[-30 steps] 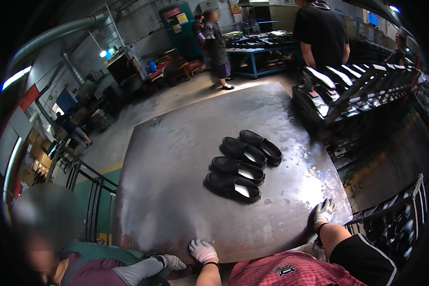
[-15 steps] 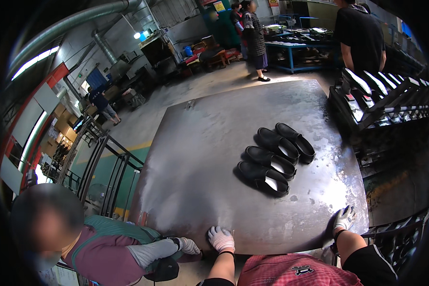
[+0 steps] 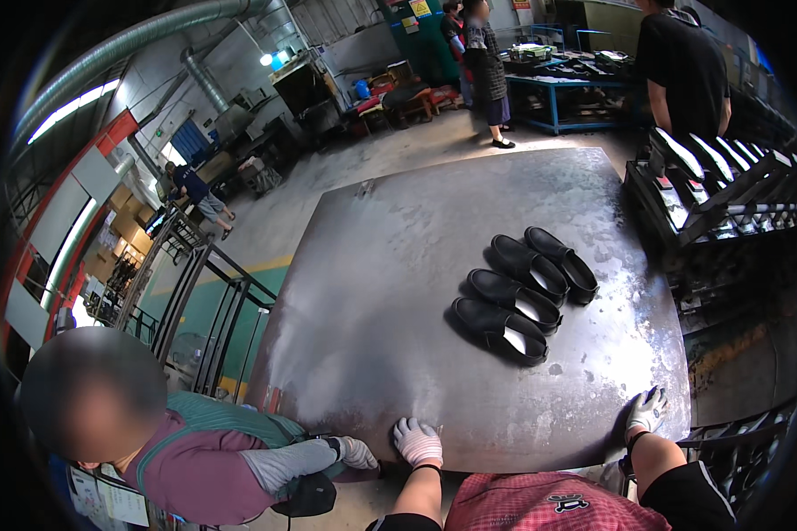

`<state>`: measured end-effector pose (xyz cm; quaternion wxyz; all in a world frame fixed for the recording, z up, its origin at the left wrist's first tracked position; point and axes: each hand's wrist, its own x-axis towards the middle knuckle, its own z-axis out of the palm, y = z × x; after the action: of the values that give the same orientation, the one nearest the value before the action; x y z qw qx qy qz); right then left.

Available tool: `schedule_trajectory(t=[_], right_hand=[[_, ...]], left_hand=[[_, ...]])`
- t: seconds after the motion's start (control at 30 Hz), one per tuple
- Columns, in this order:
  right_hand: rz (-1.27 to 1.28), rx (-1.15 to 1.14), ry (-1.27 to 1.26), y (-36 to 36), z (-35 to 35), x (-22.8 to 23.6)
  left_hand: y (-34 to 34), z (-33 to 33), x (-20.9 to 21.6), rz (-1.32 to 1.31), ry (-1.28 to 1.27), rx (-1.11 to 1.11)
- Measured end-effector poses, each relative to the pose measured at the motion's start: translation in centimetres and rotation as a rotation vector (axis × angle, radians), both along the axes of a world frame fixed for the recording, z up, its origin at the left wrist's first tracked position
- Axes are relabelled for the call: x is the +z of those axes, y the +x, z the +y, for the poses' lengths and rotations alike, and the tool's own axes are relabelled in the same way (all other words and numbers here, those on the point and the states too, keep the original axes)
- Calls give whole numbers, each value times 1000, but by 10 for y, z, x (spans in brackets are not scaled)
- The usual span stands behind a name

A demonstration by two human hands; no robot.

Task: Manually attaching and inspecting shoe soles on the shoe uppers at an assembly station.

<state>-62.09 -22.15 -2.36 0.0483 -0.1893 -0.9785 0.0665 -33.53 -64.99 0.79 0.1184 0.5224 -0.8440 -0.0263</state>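
My left hand (image 3: 417, 441), in a whitish knit glove, lies on the near edge of a metal tabletop (image 3: 372, 310), its fingers spread on the surface. Over at the near right corner rests my right hand (image 3: 648, 410), gloved alike, with fingers stretched out on the metal. Neither hand holds anything. Several black slip-on shoes stand in a row right of the table's middle, beyond both hands. The nearest shoe (image 3: 480, 319) and the one beside it (image 3: 496, 287) show pale insoles; behind them are a third shoe (image 3: 515, 253) and the farthest shoe (image 3: 549, 242).
A co-worker (image 3: 204, 469) in a purple top and green apron is close on my left, a gloved hand near the table's edge. A rack of shoe lasts (image 3: 717, 190) flanks the table's right side. Dark metal frames (image 3: 212, 310) stand left. Other people (image 3: 487, 71) are farther back.
The whole view has shifted slightly, so the table and shoes sit a little farther right. A distant person at the left has changed stance. My hands stay on the table's edge.
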Motion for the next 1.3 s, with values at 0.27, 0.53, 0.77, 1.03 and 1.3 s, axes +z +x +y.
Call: schedule_trajectory(t=[0.27,0.53,0.77,1.03,1.3], right_hand=[[18,8,17,-2,5,-9],[0,19,-2,1,0,-1],[-26,20,11,-1,4,-2],[-1,-1,-10,-1,5,-1],[-11,-15,-23,1,-2,5]], left_hand=[[-1,-1,-2,15,2,4],[0,-2,-2,16,-13,-2],[-1,-2,0,28,-3,-6],[-2,-1,0,29,-3,-3],[-1,0,1,39,-19,2]])
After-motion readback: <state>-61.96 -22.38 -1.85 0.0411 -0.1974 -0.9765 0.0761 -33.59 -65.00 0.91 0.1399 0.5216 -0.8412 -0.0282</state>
